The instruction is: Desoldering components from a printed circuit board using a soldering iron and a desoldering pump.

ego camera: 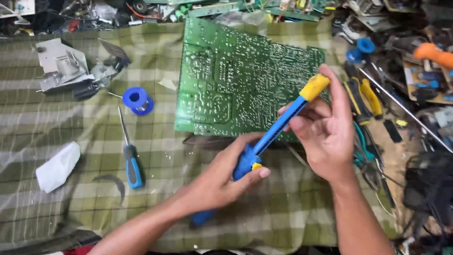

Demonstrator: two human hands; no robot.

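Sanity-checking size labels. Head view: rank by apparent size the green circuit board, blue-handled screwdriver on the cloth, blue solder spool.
1. green circuit board, by far the largest.
2. blue-handled screwdriver, long but thin.
3. blue solder spool, smallest.
All lie on the cloth at similar depth, so the order looks safe.

- We see a small white printed card or pack (19, 6) in the far top-left corner. It lies flat among dark clutter, is cut off by the picture's edge, and has small coloured marks too blurred to make out.
- We see a flat tan cardboard sheet (424, 85) at the right edge, carrying small blue pieces. It may be a backing card from a pack; we cannot tell.
- We see a soft, crumpled white wrapper (57, 166) at the left, lying on the green checked cloth (71, 212). It is plain, with no visible label, and we cannot tell whether it is a pouch or tissue.
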